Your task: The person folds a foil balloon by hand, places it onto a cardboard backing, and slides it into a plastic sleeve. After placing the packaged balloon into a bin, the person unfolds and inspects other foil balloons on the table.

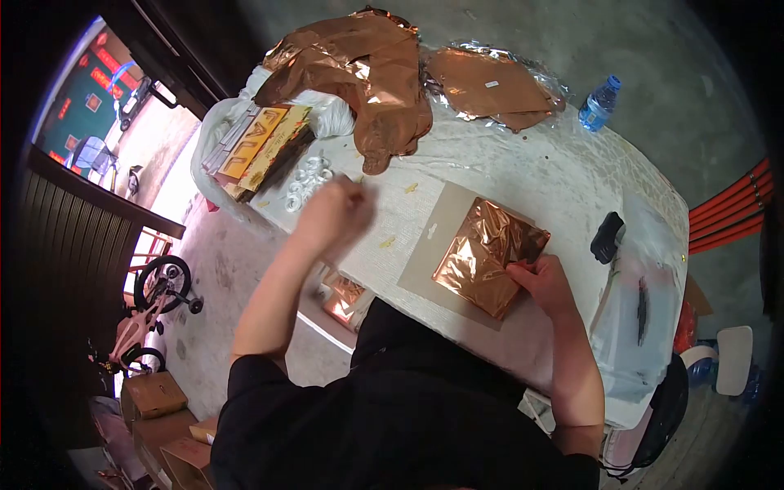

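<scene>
The right hand has thumb and fingers pinched on the right-hand side of a shiny copper-coloured folded foil packet, which lies skewed on a flat grey-tan cardboard sheet, one corner poking past the sheet's side, just in from the near edge of the white-covered worktop. From where I stand the packet looks feather-light, thin and soft, its creased skin probably slippery and easy to tear; I'd take it by a folded edge or corner, several layers together, with a gentle pinch. The cardboard beneath seems stiffer and would bear a firmer hold at its margin. The left hand is raised over the worktop's left part, too blurred for me to tell whether its fingers meet or hold anything, close to a cluster of small white rings. Small yellow pieces lie between it and the cardboard. Farther out, a yellow-and-brown printed box sits by the left edge, a heap of loose copper-coloured foil sprawls along the far edge, and clear plastic bags cover the near right corner.
</scene>
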Demonstrator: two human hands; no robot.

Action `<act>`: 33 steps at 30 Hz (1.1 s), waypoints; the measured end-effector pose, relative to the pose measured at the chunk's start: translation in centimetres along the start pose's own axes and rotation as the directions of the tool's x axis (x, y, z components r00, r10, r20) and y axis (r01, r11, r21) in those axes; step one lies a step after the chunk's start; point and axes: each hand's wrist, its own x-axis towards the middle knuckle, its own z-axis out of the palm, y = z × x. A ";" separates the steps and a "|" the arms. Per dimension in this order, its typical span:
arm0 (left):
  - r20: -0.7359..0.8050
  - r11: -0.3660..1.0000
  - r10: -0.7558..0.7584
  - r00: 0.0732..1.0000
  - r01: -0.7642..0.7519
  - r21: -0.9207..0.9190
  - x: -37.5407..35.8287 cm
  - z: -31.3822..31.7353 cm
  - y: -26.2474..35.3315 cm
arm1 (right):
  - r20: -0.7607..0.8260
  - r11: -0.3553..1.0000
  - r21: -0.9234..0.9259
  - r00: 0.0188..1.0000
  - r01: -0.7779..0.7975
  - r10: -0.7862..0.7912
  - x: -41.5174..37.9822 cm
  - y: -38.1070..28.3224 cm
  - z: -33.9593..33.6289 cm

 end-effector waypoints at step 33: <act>-0.060 0.944 0.329 0.942 -0.327 0.038 1.6 3.0 2.1 | -0.205 0.755 0.626 0.975 0.196 -0.083 -0.3 0.4 -3.8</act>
